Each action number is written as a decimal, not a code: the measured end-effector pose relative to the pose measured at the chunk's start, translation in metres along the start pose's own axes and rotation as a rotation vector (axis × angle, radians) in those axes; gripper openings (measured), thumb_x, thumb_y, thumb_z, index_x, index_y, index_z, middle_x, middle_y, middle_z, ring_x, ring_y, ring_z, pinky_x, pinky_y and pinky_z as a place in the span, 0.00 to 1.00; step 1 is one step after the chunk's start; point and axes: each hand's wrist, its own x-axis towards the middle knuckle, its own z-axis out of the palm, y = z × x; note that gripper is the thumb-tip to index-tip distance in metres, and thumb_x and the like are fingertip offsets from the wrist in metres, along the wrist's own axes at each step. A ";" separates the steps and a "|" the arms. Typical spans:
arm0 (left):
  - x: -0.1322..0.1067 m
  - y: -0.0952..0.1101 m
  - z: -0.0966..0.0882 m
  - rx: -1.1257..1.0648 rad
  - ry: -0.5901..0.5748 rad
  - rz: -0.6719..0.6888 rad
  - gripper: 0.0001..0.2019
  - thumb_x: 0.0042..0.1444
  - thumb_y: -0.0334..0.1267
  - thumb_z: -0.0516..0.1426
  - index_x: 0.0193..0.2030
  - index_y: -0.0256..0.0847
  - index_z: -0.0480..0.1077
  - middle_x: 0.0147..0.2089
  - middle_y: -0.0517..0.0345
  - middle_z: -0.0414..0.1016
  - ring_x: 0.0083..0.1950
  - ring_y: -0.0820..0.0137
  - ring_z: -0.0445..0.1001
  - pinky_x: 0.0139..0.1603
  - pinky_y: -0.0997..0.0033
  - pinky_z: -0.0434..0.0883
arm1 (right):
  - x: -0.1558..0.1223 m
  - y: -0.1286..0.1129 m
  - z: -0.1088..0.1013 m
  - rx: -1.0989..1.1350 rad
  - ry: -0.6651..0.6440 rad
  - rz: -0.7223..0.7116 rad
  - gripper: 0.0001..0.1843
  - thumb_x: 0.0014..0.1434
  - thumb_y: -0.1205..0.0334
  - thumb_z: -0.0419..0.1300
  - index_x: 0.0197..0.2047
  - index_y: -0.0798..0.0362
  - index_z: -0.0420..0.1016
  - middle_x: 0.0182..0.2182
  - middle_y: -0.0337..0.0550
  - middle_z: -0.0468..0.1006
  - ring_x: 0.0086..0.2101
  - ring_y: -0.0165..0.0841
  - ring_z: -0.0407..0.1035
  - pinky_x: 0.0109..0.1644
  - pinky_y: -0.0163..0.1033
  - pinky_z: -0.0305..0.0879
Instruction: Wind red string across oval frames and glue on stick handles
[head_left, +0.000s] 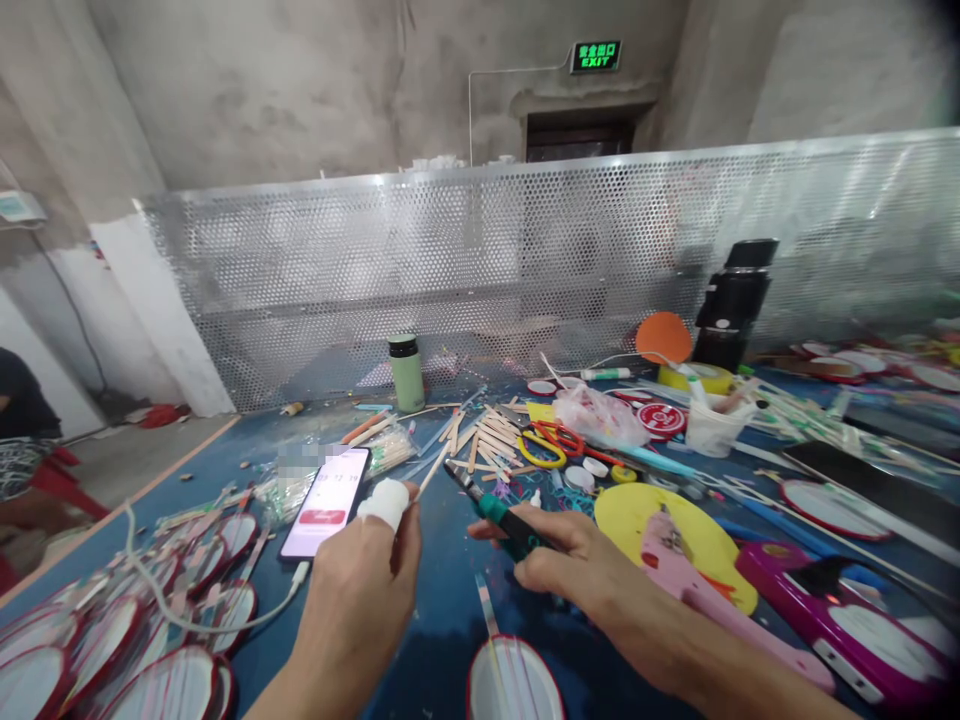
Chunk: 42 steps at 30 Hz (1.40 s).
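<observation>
My left hand (367,580) is closed in a pinch on a thin wooden stick (433,470) that points up and to the right; its forefinger wears a white bandage. My right hand (566,555) grips a green-handled tool (495,512) with a dark metal tip that points up-left toward the stick. Both hands hover over a blue table (442,620). A phone (326,502) with a lit screen lies just left of my left hand, with a white cable plugged in. A round white disc with a red rim (514,685) lies below my hands.
Several red-rimmed discs (150,640) pile up at the left. Wooden sticks (487,435), scissors (551,440), a yellow disc (675,530), a pink glue gun (705,590) and a green bottle (406,372) crowd the table. A perforated metal screen (525,260) stands behind. A person sits at far left.
</observation>
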 end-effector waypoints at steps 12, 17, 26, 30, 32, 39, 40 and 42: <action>-0.002 0.008 -0.003 0.090 0.136 0.254 0.12 0.66 0.35 0.48 0.43 0.35 0.72 0.21 0.56 0.73 0.21 0.66 0.73 0.24 0.69 0.61 | 0.000 0.001 0.000 -0.010 -0.048 0.030 0.26 0.48 0.62 0.55 0.50 0.46 0.81 0.46 0.39 0.80 0.47 0.42 0.69 0.47 0.42 0.62; 0.000 0.009 -0.004 0.090 0.151 0.311 0.11 0.66 0.33 0.48 0.41 0.35 0.73 0.20 0.59 0.69 0.19 0.68 0.68 0.23 0.69 0.58 | 0.000 0.001 -0.001 -0.066 -0.010 0.027 0.26 0.50 0.62 0.57 0.53 0.47 0.80 0.49 0.39 0.78 0.49 0.41 0.68 0.49 0.41 0.61; 0.000 0.008 -0.005 0.115 0.168 0.340 0.13 0.65 0.31 0.49 0.32 0.36 0.72 0.19 0.58 0.68 0.20 0.67 0.67 0.25 0.66 0.56 | 0.003 0.001 -0.002 -0.105 -0.092 -0.016 0.28 0.51 0.63 0.54 0.56 0.48 0.78 0.40 0.38 0.79 0.37 0.35 0.67 0.37 0.38 0.57; -0.001 0.009 -0.005 0.121 0.169 0.336 0.14 0.65 0.30 0.50 0.29 0.37 0.71 0.19 0.58 0.67 0.20 0.67 0.66 0.25 0.66 0.55 | 0.004 0.001 -0.002 -0.097 -0.080 -0.030 0.27 0.51 0.62 0.54 0.55 0.48 0.78 0.43 0.38 0.79 0.40 0.36 0.68 0.41 0.39 0.59; -0.001 0.009 -0.005 0.127 0.163 0.327 0.14 0.64 0.30 0.50 0.29 0.38 0.71 0.19 0.59 0.67 0.20 0.67 0.66 0.25 0.66 0.55 | 0.003 0.000 -0.001 -0.078 -0.086 -0.038 0.27 0.51 0.62 0.54 0.54 0.48 0.79 0.45 0.39 0.79 0.43 0.38 0.68 0.43 0.40 0.60; 0.000 0.010 -0.005 0.120 0.161 0.343 0.14 0.64 0.30 0.51 0.28 0.37 0.71 0.19 0.58 0.66 0.20 0.67 0.65 0.25 0.65 0.55 | 0.001 -0.002 0.000 -0.078 -0.087 -0.048 0.27 0.50 0.63 0.54 0.53 0.47 0.80 0.43 0.39 0.78 0.41 0.36 0.68 0.45 0.39 0.59; 0.000 0.010 -0.005 0.122 0.163 0.344 0.14 0.64 0.30 0.51 0.28 0.37 0.71 0.19 0.58 0.66 0.20 0.66 0.66 0.25 0.65 0.55 | 0.001 -0.002 -0.001 -0.082 -0.086 -0.046 0.26 0.50 0.63 0.54 0.52 0.47 0.80 0.42 0.39 0.78 0.41 0.36 0.67 0.44 0.39 0.59; 0.000 0.009 -0.005 0.124 0.169 0.349 0.13 0.64 0.30 0.51 0.28 0.37 0.72 0.19 0.57 0.67 0.20 0.66 0.66 0.25 0.64 0.55 | 0.001 -0.002 -0.001 -0.088 -0.086 -0.044 0.26 0.50 0.63 0.54 0.52 0.48 0.80 0.41 0.39 0.78 0.40 0.36 0.67 0.42 0.38 0.59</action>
